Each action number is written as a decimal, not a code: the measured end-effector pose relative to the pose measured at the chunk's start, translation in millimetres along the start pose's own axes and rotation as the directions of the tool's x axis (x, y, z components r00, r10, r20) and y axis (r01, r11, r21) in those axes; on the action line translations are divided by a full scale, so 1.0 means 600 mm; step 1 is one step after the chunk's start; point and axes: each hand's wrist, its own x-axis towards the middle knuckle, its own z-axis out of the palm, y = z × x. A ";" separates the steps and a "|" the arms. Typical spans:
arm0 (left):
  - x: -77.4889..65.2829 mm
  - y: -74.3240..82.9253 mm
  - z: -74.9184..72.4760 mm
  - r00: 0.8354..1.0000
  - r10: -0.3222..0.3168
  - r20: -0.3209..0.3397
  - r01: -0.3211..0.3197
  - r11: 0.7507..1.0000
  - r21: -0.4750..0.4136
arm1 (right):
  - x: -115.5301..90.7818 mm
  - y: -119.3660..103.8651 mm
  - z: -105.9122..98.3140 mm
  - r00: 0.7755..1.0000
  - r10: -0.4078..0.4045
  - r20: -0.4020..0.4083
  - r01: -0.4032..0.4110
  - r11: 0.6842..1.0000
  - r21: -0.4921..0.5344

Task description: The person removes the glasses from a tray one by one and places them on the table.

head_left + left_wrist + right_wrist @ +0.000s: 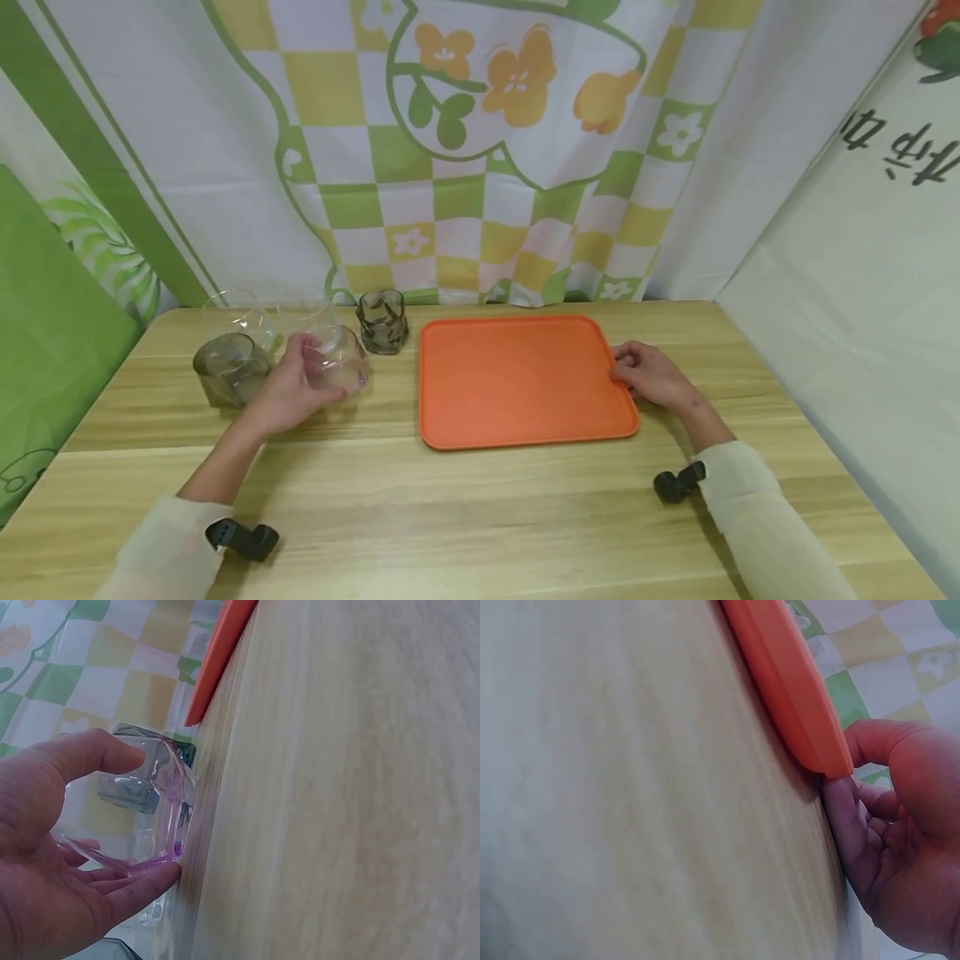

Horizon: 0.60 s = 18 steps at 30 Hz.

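My left hand grips a clear glass, thumb on the near side and fingers round the far side. In the left wrist view the glass has a pink-violet tint along its edges. It is tilted there, and I cannot tell whether it touches the table. On the right, my right hand pinches the right edge of an orange rectangular tray. From the right wrist view, the thumb lies over the rim of the tray and the fingers are at its underside.
Left of the tray stands a small dark glass. A wider smoky glass is beside the left hand, with two clear glasses, one a clear glass, behind. All rest on a wooden table. A checked curtain hangs at the back edge.
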 end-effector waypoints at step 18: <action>-0.008 -0.003 -0.006 1.000 -0.012 0.018 0.012 1.000 0.004 | 0.006 0.006 0.000 1.000 -0.008 -0.006 0.008 1.000 -0.022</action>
